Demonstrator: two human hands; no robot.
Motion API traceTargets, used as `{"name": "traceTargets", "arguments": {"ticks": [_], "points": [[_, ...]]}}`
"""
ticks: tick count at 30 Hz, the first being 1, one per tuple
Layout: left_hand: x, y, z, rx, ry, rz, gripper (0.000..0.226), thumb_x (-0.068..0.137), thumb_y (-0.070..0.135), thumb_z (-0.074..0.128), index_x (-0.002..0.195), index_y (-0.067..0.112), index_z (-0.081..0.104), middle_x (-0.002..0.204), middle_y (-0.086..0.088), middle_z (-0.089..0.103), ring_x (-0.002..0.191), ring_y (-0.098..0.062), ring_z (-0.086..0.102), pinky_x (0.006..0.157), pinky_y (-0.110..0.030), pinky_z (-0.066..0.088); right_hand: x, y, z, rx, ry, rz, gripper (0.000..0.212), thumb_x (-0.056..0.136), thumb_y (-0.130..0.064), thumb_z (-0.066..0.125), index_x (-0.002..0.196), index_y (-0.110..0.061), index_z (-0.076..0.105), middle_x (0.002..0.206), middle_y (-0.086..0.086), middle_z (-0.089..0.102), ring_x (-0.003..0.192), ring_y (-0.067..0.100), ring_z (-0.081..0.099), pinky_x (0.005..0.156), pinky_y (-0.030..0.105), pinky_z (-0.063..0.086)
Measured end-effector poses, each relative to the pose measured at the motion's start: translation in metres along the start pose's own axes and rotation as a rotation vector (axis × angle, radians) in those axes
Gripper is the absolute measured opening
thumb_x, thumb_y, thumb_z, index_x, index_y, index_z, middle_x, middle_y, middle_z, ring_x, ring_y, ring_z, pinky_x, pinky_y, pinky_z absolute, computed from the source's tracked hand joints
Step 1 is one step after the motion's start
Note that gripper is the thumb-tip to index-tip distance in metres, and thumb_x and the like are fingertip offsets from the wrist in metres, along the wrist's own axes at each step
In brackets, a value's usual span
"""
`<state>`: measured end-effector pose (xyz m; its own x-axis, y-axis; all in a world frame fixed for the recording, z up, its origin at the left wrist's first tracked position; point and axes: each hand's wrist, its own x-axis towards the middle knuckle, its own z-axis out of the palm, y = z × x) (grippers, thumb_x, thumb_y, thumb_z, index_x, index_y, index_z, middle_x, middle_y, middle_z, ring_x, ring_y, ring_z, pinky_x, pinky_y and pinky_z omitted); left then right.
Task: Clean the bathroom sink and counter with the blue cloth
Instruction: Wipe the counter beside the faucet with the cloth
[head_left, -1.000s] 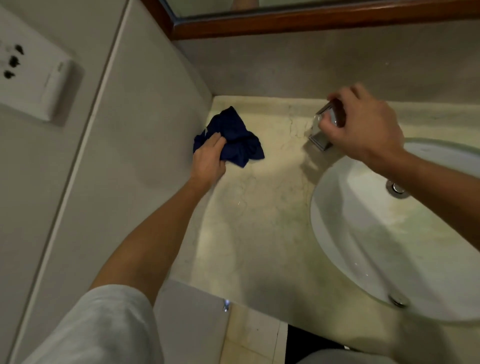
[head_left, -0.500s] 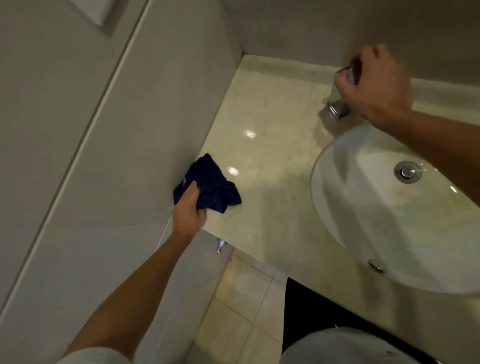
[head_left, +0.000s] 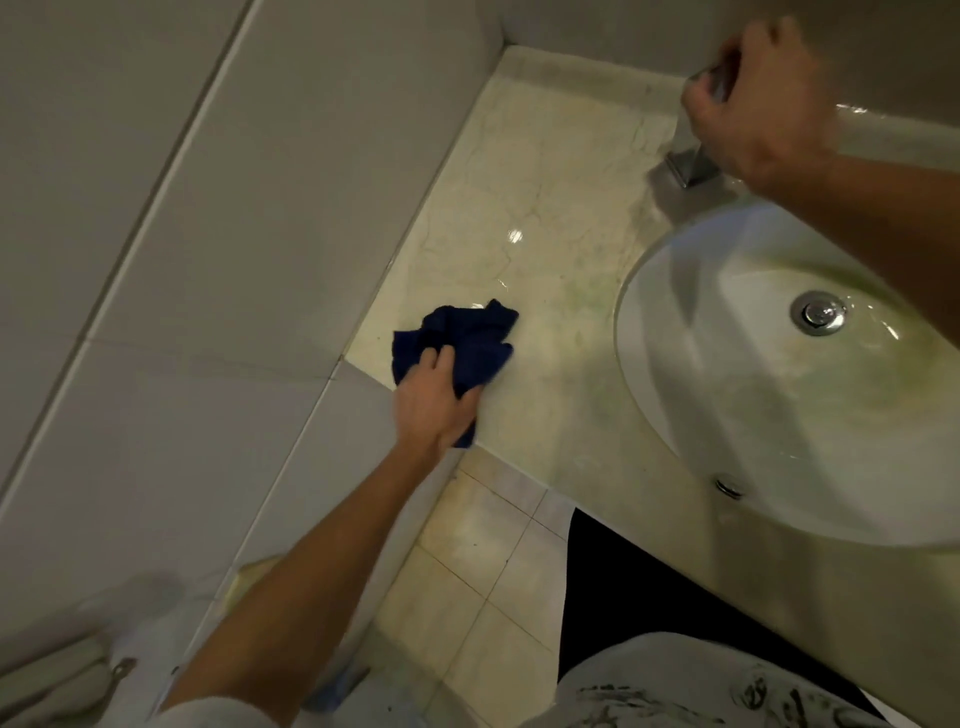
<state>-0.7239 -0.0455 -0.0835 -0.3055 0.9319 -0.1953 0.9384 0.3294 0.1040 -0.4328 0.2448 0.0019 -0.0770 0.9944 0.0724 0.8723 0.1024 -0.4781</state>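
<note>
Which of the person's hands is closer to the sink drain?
The right. The right hand grips the tap just behind the basin, up from the drain. The left hand presses the blue cloth at the counter's front edge, far across.

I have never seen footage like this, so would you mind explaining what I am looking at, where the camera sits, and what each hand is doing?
There is no machine here: a person wears a wide-angle camera on the head, looking forward and down at their own two bare arms. That is the only view.

The pale surface is a marble-look counter set into a tiled corner, with a white oval sink sunk into it and a metal drain in the bowl.

The left hand grips a bunched blue cloth pressed on the counter near its front edge. The right hand is closed around the chrome faucet behind the sink. Below you see floor tiles and the person's clothing.
</note>
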Motion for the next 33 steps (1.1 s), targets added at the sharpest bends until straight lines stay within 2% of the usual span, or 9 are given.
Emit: {"name": "traceTargets", "arguments": {"ticks": [2, 6, 9, 12, 16, 21, 24, 29, 33], "points": [[-0.027, 0.041, 0.015, -0.07, -0.024, -0.042, 0.041, 0.085, 0.043, 0.065, 0.107, 0.012, 0.052, 0.101, -0.008, 0.054, 0.082, -0.028, 0.059, 0.058, -0.034, 0.043, 0.0, -0.001, -0.001, 0.005, -0.007, 0.003, 0.058, 0.091, -0.054, 0.039, 0.126, -0.011, 0.056, 0.13, 0.02, 0.053, 0.11, 0.044, 0.058, 0.095, 0.05, 0.046], [-0.075, 0.13, 0.038, -0.131, -0.065, -0.045, 0.048, 0.082, 0.045, 0.065, 0.119, 0.015, 0.054, 0.113, -0.009, 0.056, 0.091, -0.03, 0.061, 0.065, -0.038, 0.051, -0.002, -0.002, -0.003, -0.006, -0.005, -0.001, 0.057, 0.092, -0.053, 0.039, 0.126, -0.01, 0.055, 0.13, 0.02, 0.053, 0.109, 0.045, 0.058, 0.094, 0.051, 0.047], [-0.098, 0.189, 0.047, -0.186, -0.099, 0.029, 0.048, 0.078, 0.046, 0.064, 0.117, 0.02, 0.054, 0.113, -0.005, 0.056, 0.09, -0.027, 0.06, 0.056, -0.033, 0.046, -0.001, -0.003, -0.003, -0.014, -0.001, 0.0, 0.055, 0.093, -0.051, 0.039, 0.126, -0.01, 0.056, 0.13, 0.02, 0.053, 0.108, 0.045, 0.059, 0.095, 0.051, 0.047], [-0.108, 0.213, 0.053, -0.243, -0.066, 0.112, 0.048, 0.071, 0.047, 0.067, 0.111, 0.022, 0.056, 0.102, 0.001, 0.057, 0.079, -0.02, 0.06, 0.046, -0.023, 0.032, 0.0, -0.002, -0.003, -0.006, 0.006, -0.005, 0.055, 0.092, -0.051, 0.038, 0.126, -0.01, 0.056, 0.129, 0.02, 0.053, 0.107, 0.046, 0.059, 0.094, 0.051, 0.047], [-0.103, 0.194, 0.055, -0.201, -0.005, 0.166, 0.05, 0.066, 0.046, 0.076, 0.107, 0.023, 0.058, 0.096, 0.005, 0.06, 0.075, -0.014, 0.06, 0.044, -0.022, 0.025, 0.001, -0.001, -0.003, -0.004, 0.008, -0.003, 0.055, 0.093, -0.05, 0.039, 0.125, -0.01, 0.057, 0.129, 0.02, 0.053, 0.107, 0.045, 0.059, 0.094, 0.049, 0.047], [-0.063, 0.133, 0.037, -0.223, -0.091, -0.088, 0.044, 0.083, 0.034, 0.065, 0.123, 0.019, 0.054, 0.118, 0.001, 0.056, 0.103, -0.02, 0.057, 0.066, -0.032, 0.039, 0.003, 0.001, -0.002, 0.012, 0.008, -0.008, 0.054, 0.094, -0.051, 0.041, 0.126, -0.012, 0.058, 0.128, 0.019, 0.054, 0.106, 0.044, 0.06, 0.093, 0.048, 0.047], [-0.032, 0.086, 0.023, -0.254, -0.028, -0.142, 0.037, 0.084, 0.032, 0.064, 0.116, 0.017, 0.053, 0.11, 0.003, 0.054, 0.097, -0.02, 0.057, 0.067, -0.033, 0.041, 0.004, 0.001, -0.002, 0.011, -0.002, -0.017, 0.054, 0.094, -0.052, 0.04, 0.126, -0.012, 0.058, 0.127, 0.017, 0.054, 0.105, 0.042, 0.06, 0.091, 0.047, 0.048], [0.017, 0.033, 0.011, -0.154, 0.046, 0.068, 0.033, 0.08, 0.03, 0.074, 0.107, 0.02, 0.059, 0.097, 0.005, 0.061, 0.083, -0.018, 0.062, 0.056, -0.029, 0.044, 0.006, 0.0, -0.001, -0.02, -0.014, -0.009, 0.051, 0.094, -0.05, 0.04, 0.124, -0.012, 0.057, 0.124, 0.017, 0.053, 0.103, 0.042, 0.06, 0.087, 0.05, 0.051], [0.069, 0.023, 0.006, -0.119, 0.044, 0.285, 0.037, 0.079, 0.036, 0.07, 0.109, 0.02, 0.057, 0.095, 0.003, 0.061, 0.081, -0.019, 0.062, 0.05, -0.037, 0.052, 0.007, 0.002, 0.002, -0.025, -0.002, -0.015, 0.047, 0.096, -0.047, 0.042, 0.124, -0.013, 0.056, 0.124, 0.017, 0.052, 0.101, 0.044, 0.06, 0.083, 0.048, 0.049]]}}
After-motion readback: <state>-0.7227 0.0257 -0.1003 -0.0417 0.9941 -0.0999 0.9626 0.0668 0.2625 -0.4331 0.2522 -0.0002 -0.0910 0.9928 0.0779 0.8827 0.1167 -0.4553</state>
